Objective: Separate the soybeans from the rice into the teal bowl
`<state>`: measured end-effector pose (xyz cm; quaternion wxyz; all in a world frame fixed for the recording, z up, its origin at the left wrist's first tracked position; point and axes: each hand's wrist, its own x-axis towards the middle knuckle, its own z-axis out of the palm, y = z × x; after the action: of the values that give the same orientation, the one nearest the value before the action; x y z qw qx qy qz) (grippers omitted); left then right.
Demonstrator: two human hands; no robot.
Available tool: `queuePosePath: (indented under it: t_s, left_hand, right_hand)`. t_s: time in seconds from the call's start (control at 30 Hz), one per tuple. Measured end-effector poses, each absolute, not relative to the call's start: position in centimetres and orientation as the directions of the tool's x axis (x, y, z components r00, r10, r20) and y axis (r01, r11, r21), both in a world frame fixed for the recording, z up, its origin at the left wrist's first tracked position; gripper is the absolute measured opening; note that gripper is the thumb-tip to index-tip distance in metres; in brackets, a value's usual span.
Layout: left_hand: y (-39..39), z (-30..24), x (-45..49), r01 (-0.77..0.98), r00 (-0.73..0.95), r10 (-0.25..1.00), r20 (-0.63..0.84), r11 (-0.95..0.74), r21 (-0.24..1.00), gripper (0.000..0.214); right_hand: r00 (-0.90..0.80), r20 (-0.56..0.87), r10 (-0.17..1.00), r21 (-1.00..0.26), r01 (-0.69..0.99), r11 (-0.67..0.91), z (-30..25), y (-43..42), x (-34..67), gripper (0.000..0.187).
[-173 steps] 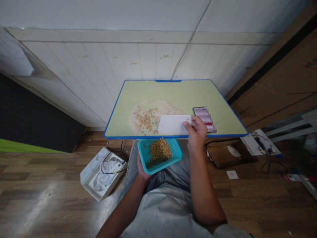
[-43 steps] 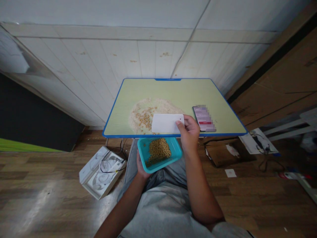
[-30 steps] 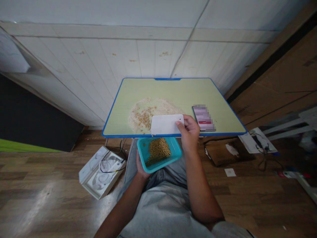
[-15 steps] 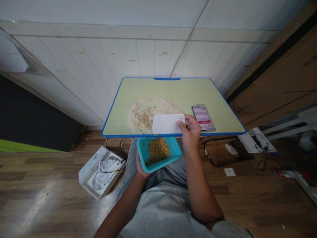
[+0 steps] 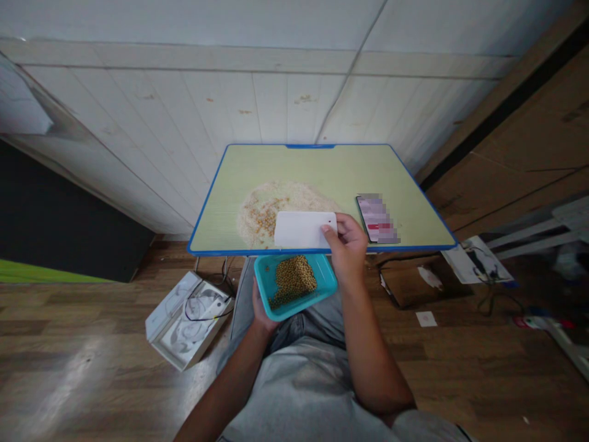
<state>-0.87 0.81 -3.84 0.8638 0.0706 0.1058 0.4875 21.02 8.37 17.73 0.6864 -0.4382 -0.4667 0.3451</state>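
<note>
My right hand [image 5: 347, 245] pinches one end of a flat white scraper card [image 5: 301, 229], thumb on top, at the near edge of the small table [image 5: 359, 166]. Left of the card lie golden-brown beans [image 5: 265, 218], mixed into a spread of pale rice-like grains [image 5: 299, 193]. Below the table edge, my left hand [image 5: 262, 310] holds a teal plastic tray [image 5: 329, 279] by its left side, tilted slightly. A heap of beans [image 5: 295, 276] fills the middle of the tray. Most fingers of the left hand are hidden under it.
A phone [image 5: 375, 220] lies on the table's right side. On the floor to the left stands an open white box [image 5: 191, 322] with cables. Under the table at right is a cardboard box [image 5: 414, 282]. The white wall [image 5: 271, 104] rises behind the table.
My right hand has moved a little left with the scraper card along the table's near edge. The few beans at that edge no longer show there. The tray has stayed in place.
</note>
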Motion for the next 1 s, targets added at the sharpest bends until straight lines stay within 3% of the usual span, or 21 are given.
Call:
queuePosePath:
  t_s: [0.3, 0.53, 0.77, 1.0]
  left_hand:
    - [0.9, -3.2, -0.5, -0.834, 0.518, 0.854, -0.048, 0.517, 0.193, 0.079]
    - [1.1, -1.4, -0.6, -0.823, 0.538, 0.840, -0.064, 0.541, 0.172, 0.081]
    - [0.9, -1.1, -0.6, -0.818, 0.549, 0.835, -0.032, 0.545, 0.185, 0.082]
    - [1.1, -1.7, -0.4, -0.831, 0.524, 0.851, -0.028, 0.519, 0.200, 0.079]
  right_hand:
    - [0.280, 0.286, 0.916, -0.949, -0.052, 0.312, 17.7, 8.2, 21.0, 0.024]
    - [0.520, 0.299, 0.800, -0.944, 0.039, 0.328, 17.2, 8.9, 22.3, 0.026]
    - [0.630, 0.325, 0.705, -0.926, 0.061, 0.372, 17.3, 9.2, 22.8, 0.028]
    - [0.430, 0.300, 0.852, -0.932, -0.057, 0.357, 18.3, 8.5, 21.7, 0.029]
